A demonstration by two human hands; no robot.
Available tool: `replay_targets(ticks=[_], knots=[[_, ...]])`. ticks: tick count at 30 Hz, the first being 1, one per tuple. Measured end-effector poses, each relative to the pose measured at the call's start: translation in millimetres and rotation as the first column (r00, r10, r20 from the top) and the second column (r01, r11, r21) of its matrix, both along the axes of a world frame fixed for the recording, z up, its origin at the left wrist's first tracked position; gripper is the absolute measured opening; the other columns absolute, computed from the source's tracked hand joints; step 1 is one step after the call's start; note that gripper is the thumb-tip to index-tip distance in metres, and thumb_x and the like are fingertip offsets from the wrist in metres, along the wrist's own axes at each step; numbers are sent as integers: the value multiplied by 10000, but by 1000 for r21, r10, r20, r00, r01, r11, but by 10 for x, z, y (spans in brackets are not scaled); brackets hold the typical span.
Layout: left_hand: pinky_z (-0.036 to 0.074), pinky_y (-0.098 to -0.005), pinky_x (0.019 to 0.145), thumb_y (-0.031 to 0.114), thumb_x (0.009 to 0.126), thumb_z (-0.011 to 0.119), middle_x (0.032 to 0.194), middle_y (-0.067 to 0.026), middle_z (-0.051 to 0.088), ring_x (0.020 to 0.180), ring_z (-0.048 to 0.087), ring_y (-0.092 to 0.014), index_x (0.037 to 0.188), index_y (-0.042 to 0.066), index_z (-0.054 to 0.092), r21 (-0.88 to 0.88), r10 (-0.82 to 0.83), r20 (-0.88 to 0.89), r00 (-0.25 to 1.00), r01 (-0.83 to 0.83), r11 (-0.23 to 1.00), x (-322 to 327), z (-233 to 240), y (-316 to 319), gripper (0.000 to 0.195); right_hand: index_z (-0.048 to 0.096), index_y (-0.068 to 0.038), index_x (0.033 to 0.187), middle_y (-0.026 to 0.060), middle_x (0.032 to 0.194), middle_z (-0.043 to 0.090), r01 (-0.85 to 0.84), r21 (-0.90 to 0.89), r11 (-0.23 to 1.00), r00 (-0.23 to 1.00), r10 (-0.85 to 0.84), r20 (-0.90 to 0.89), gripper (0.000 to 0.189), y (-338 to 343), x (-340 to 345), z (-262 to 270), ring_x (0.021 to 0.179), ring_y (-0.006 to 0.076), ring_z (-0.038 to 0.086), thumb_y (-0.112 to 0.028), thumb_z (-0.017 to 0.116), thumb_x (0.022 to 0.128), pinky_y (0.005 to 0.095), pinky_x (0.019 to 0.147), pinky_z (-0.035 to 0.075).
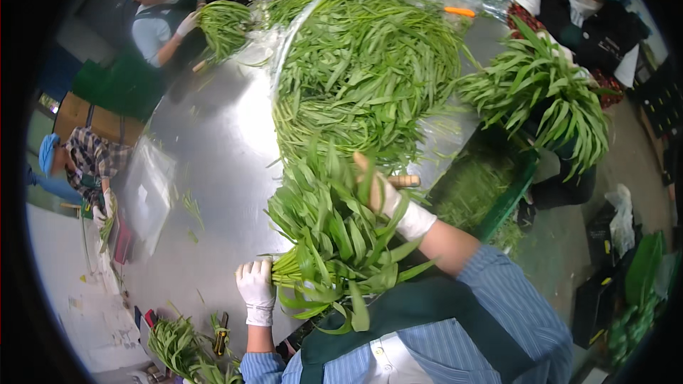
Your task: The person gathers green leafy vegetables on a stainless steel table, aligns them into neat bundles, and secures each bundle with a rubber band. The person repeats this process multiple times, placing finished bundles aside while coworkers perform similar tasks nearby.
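Note:
My left hand point(256, 285), in a white glove, is closed around the cut stems of a bunch of long-leaved greens point(325, 224), probably water spinach. The leaves fan out up and to the right over the edge of the metal table point(224, 181). Behind them, my right hand point(387, 197), also gloved, reaches forward at the leaves' right side, its fingers partly covered. A wooden handle point(404, 181) juts out beside that hand. Whether the hand grips it is hidden. A large heap of the same greens point(368, 64) lies just beyond.
A green bin point(507, 192) with plant scraps stands right of the table. Co-workers handle greens at the upper right point(576, 48), upper left point(165, 16) and far left point(90, 165). Plastic bags point(149, 192) lie at left; a cutter knife point(220, 335) rests near another bunch point(176, 338).

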State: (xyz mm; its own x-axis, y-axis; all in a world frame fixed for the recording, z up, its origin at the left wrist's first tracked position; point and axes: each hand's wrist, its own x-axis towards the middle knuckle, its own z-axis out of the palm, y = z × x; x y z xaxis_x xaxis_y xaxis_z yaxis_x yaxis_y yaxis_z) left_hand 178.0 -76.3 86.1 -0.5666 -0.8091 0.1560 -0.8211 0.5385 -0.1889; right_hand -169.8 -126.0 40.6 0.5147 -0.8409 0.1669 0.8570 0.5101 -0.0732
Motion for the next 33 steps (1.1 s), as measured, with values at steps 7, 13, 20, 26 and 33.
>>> replay_targets(ticks=[7, 13, 20, 26, 33], knots=[[445, -426, 869, 154, 764, 600, 846, -43, 615, 852, 588, -242, 964, 107, 618, -183, 19, -61, 998, -30, 983, 106, 42, -109, 206, 467, 39, 1313, 118, 1172, 606, 359, -221, 907, 701, -418, -577, 654, 159, -183, 446, 1061, 194, 566, -508, 417, 958, 312, 945, 423], [454, -422, 864, 136, 756, 586, 832, -52, 602, 851, 587, -244, 942, 107, 603, -181, 28, -49, 998, -36, 983, 153, 97, -204, 189, 513, 40, 1269, 138, 1173, 606, 381, -520, 764, 172, -612, -772, 477, 377, -316, 1084, 1114, 196, 549, -303, 511, 938, 332, 987, 405], [453, -416, 863, 145, 758, 586, 833, -41, 606, 841, 592, -233, 936, 116, 608, -204, 14, -50, 999, -24, 979, 127, 37, -266, 182, 687, -47, 972, 66, 871, 677, -110, -749, 653, -287, -743, -605, 203, 474, -231, 1286, 842, 199, 633, -88, 710, 775, 342, 814, 463], [455, -415, 857, 149, 754, 588, 826, -41, 606, 840, 594, -230, 935, 117, 606, -202, -31, -55, 998, 19, 979, 70, 14, -281, 185, 675, -56, 901, 69, 767, 638, -343, -785, 515, -431, -829, -356, 208, 346, 4, 1084, 792, 276, 603, -85, 699, 696, 365, 783, 449], [460, -411, 820, 138, 744, 586, 812, -43, 596, 816, 587, -232, 914, 115, 598, -209, -7, -69, 998, -7, 978, 55, 33, -280, 172, 675, -11, 863, 103, 810, 673, 2, -751, 660, -318, -711, -627, 90, 482, -182, 961, 779, 227, 637, -7, 650, 776, 338, 722, 497]])
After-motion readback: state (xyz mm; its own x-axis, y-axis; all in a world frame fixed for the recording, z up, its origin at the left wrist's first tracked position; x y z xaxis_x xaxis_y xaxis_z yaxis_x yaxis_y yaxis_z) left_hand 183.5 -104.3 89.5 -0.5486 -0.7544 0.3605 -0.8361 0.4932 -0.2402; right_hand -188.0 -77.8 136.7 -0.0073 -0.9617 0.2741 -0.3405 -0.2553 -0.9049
